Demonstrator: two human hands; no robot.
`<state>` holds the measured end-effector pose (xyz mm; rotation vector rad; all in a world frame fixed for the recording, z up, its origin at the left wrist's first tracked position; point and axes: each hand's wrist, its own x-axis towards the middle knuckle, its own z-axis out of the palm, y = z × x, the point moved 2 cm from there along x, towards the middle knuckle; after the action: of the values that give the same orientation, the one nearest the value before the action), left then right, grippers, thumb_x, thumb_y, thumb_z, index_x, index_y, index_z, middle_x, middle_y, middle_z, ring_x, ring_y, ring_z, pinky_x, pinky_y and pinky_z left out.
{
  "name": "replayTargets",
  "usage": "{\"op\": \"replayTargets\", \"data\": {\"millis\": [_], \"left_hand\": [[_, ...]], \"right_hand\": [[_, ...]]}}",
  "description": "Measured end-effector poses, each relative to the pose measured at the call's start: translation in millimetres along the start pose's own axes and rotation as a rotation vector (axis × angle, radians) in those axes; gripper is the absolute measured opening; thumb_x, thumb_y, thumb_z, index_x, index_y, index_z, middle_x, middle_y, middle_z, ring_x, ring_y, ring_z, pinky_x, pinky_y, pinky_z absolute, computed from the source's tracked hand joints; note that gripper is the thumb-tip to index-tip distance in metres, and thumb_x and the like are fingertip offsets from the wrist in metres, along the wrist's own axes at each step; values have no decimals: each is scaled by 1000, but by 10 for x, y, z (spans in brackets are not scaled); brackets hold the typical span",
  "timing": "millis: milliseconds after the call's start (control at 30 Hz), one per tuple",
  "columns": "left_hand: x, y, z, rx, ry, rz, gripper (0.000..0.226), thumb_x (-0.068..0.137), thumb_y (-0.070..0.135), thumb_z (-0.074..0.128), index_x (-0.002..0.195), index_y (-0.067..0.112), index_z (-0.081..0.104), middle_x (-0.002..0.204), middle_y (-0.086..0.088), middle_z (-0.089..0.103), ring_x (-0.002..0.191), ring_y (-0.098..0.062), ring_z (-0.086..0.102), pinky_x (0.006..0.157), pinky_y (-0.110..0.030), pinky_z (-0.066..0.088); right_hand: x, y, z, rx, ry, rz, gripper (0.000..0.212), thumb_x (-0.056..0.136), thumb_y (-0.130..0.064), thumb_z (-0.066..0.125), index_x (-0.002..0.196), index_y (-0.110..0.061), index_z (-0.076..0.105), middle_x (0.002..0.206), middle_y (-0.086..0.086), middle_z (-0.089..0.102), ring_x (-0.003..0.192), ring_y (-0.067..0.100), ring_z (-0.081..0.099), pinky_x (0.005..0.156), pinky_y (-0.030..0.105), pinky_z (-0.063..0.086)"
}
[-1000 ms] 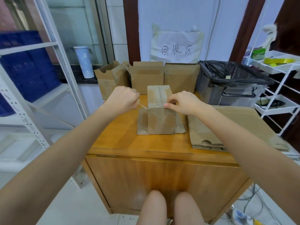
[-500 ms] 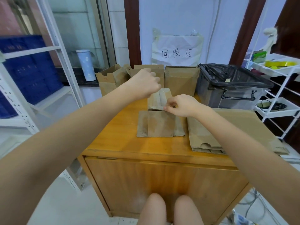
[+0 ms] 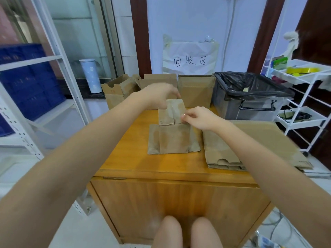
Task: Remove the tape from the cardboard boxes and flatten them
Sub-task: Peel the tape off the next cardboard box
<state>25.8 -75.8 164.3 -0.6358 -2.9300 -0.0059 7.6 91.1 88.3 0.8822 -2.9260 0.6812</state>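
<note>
Since half a second ago, the left hand (image 3: 159,94) has moved right and now hovers blurred above the far edge of the small cardboard box (image 3: 172,126); its grip cannot be told. Its raised flap (image 3: 171,111) stands between both hands. The right hand (image 3: 198,119) pinches at the flap's right edge with curled fingers. Just right of that hand lies a flattened stack (image 3: 220,149).

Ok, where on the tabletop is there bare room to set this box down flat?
Bare wood lies left of the flattened box, out to the table edge, and along the front. The right is taken by the flat stack; the back by upright boxes and bin.
</note>
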Motion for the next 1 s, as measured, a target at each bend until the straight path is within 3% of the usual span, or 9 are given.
{"op": "replayTargets", "data": {"millis": [100,200,267,400,600,767,833,900,1000], "left_hand": [[-137,-96,117,-430,-168,-53,62,81,-6,60,137,20,50,135,7,50,117,-10,52,95,-20,40],[-215,-126,217,-753,-121,-72,57,81,7,73,132,24,54,128,11,55,118,-2,50,100,-16,37],[-212,-119,343,-848,-87,-99,54,80,18,76,130,20,56,125,10,59,114,0,53,96,-11,40],[-118,-61,588,-873,59,-148,42,85,28,71,125,14,63,119,6,63,108,-4,57,84,-5,44],[-23,10,772,-904,240,-195,21,88,14,68,108,9,67,91,5,64,82,-1,58,75,-9,47],[62,41,865,-847,298,-241,11,84,13,73,93,9,67,80,4,64,75,-8,60,72,-17,50],[66,61,901,-852,334,-268,10,84,13,73,88,12,64,77,6,62,72,-5,57,68,-12,47],[50,69,946,-883,378,-284,13,84,13,72,87,14,60,77,7,59,71,-4,55,66,-12,45],[18,62,1021,-924,396,-273,14,87,13,68,85,18,55,81,5,60,78,-11,56,70,-16,46]], "right_hand": [[0,56,-10,111,18,10,37,100,-37,41,96,-17,72,93,4,69,78,17,58,78,33,48],[18,56,-3,140,35,17,36,101,-35,41,94,-15,71,78,-6,62,69,10,52,70,28,43],[34,55,5,149,49,33,36,101,-34,42,92,-12,69,69,-6,56,64,10,49,68,28,41],[22,54,6,193,49,49,34,100,-33,43,91,-15,71,70,-3,58,70,18,55,69,39,50],[-23,46,-12,285,26,53,33,100,-35,45,92,-19,72,76,14,58,86,33,60,75,42,59],[-30,86,2,338,13,53,28,94,-43,54,83,-23,70,60,-11,50,75,13,55,74,36,56],[-34,104,15,299,25,14,23,83,-46,69,84,-23,69,78,-19,63,90,6,61,85,27,51],[-17,121,47,234,57,-15,27,75,-38,79,92,-18,69,99,-15,65,107,7,60,95,25,45],[-53,108,134,220,193,-52,27,76,-25,79,99,-16,67,103,-8,64,107,10,58,99,32,46]]}}
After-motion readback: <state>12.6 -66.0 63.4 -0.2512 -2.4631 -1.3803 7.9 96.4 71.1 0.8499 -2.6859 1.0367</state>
